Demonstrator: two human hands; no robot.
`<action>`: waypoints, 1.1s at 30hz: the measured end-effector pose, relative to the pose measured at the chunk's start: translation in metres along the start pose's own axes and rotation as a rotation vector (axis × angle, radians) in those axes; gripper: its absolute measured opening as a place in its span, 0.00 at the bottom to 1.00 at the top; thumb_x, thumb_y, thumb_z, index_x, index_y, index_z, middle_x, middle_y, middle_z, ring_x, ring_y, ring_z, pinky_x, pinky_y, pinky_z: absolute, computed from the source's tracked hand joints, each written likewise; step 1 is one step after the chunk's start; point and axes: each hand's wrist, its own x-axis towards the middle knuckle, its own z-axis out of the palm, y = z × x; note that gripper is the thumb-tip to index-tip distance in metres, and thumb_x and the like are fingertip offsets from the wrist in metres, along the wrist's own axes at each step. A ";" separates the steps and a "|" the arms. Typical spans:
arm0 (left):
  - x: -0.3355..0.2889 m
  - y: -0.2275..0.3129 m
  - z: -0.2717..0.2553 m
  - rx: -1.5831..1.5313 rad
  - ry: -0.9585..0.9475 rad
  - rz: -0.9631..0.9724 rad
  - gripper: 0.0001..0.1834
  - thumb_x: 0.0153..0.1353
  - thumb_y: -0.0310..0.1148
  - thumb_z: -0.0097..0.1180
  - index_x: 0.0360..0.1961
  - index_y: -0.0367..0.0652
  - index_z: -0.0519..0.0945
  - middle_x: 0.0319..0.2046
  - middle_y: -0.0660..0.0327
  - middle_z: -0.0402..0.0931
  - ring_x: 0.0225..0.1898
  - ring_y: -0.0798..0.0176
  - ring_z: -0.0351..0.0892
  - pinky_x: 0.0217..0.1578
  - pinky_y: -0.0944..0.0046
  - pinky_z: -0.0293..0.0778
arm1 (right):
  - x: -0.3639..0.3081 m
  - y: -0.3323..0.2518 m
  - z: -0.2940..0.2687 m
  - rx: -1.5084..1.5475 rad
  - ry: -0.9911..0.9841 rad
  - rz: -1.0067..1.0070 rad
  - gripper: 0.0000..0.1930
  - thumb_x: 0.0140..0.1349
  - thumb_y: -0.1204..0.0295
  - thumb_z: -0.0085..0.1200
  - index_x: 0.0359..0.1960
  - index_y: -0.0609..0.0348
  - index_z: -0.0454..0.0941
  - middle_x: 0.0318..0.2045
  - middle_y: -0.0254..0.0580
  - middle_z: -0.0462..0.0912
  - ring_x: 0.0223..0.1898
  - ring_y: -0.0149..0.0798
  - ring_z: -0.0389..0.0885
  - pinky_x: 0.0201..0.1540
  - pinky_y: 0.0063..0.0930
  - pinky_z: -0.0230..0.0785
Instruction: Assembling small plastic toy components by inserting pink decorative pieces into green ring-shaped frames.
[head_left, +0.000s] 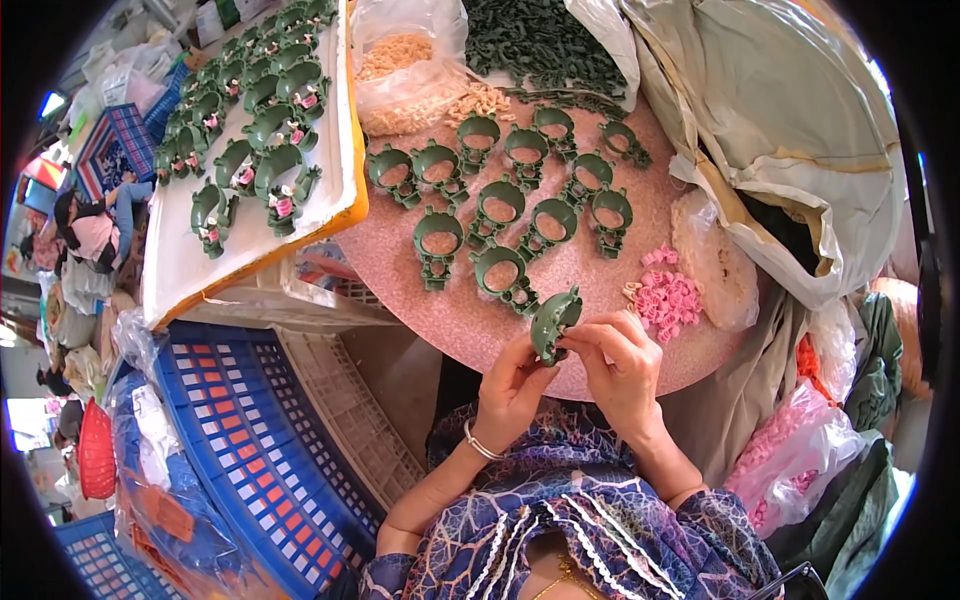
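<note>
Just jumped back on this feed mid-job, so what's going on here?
A person's left hand holds a green ring-shaped piece near the close edge of a round pink table. The right hand has its fingers at the piece's right side; whether they pinch something small is unclear. More green pieces stand on the table, with a pink pile to their right. On the white tray at left, several green pieces bear pink-and-white decorations.

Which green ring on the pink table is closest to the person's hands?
The frontmost green ring, just beyond and left of the green piece between the left hand and right hand. The other rings lie farther back.
</note>
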 end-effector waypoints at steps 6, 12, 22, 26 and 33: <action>0.004 0.004 -0.001 -0.107 -0.056 -0.033 0.25 0.66 0.18 0.54 0.63 0.35 0.66 0.52 0.56 0.76 0.52 0.64 0.78 0.55 0.66 0.73 | 0.003 0.013 0.004 0.823 -0.077 0.617 0.18 0.52 0.76 0.71 0.30 0.59 0.67 0.25 0.31 0.77 0.26 0.22 0.76 0.27 0.19 0.69; 0.011 0.014 -0.002 -0.533 0.024 -0.239 0.26 0.69 0.23 0.49 0.67 0.45 0.60 0.57 0.44 0.72 0.57 0.49 0.76 0.59 0.51 0.75 | 0.075 0.058 -0.006 0.841 -0.606 0.398 0.18 0.55 0.61 0.70 0.33 0.60 0.77 0.26 0.25 0.75 0.28 0.21 0.70 0.29 0.19 0.63; 0.014 0.017 -0.008 -0.520 0.033 -0.197 0.25 0.69 0.21 0.48 0.66 0.45 0.62 0.58 0.42 0.71 0.57 0.47 0.77 0.58 0.52 0.77 | 0.263 0.162 0.127 -0.381 -0.157 -0.157 0.07 0.54 0.73 0.59 0.34 0.54 0.86 0.31 0.50 0.84 0.39 0.54 0.82 0.44 0.47 0.68; 0.016 0.022 -0.015 -0.499 0.080 -0.167 0.26 0.69 0.20 0.48 0.66 0.44 0.62 0.58 0.44 0.72 0.56 0.49 0.77 0.58 0.53 0.76 | 0.281 0.159 0.144 -0.541 -0.327 -0.062 0.07 0.50 0.69 0.61 0.30 0.55 0.86 0.29 0.47 0.85 0.38 0.52 0.84 0.45 0.45 0.66; 0.021 0.028 -0.025 -0.583 0.140 -0.176 0.27 0.68 0.20 0.49 0.67 0.44 0.62 0.57 0.48 0.74 0.56 0.49 0.78 0.57 0.54 0.76 | 0.253 0.113 0.111 -0.128 -0.073 -0.083 0.06 0.57 0.74 0.54 0.36 0.55 0.82 0.34 0.48 0.86 0.38 0.48 0.84 0.41 0.42 0.72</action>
